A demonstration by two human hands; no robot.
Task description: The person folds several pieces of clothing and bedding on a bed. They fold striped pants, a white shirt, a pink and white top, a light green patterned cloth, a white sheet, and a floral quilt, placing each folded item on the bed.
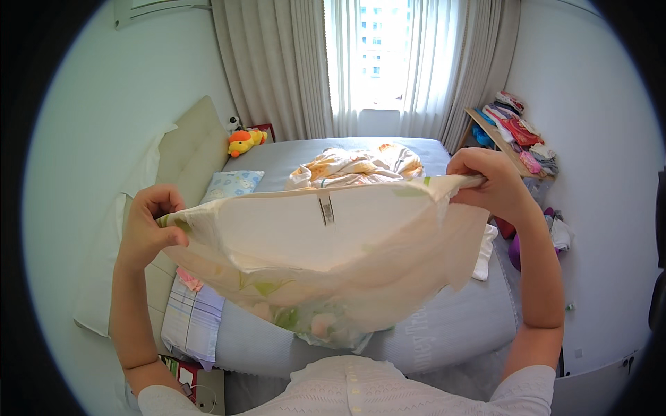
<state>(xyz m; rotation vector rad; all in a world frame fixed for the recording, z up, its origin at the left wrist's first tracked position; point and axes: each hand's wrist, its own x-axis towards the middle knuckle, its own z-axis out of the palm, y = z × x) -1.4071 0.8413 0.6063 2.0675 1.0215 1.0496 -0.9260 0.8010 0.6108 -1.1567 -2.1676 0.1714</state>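
A thin cream garment (312, 249) with a green leaf print hangs stretched between my raised hands above the bed. My left hand (156, 223) pinches one corner of its upper edge, thumb towards me. At the opposite corner my right hand (484, 182) grips the gathered cloth, a little higher than the left. The opening between them sags towards me and shows the pale inside. A small label (327, 208) with writing is sewn at the far edge. Folds hide the garment's lower part, which hangs over the near side of the mattress.
The bed (452, 322) carries a crumpled quilt (359, 166), a blue pillow (234, 182), a checked pillow (192, 322) and a white cloth (485, 255). A plush duck (247, 142) sits by the headboard (192, 140). Folded clothes (520, 130) lie on a wooden shelf at right.
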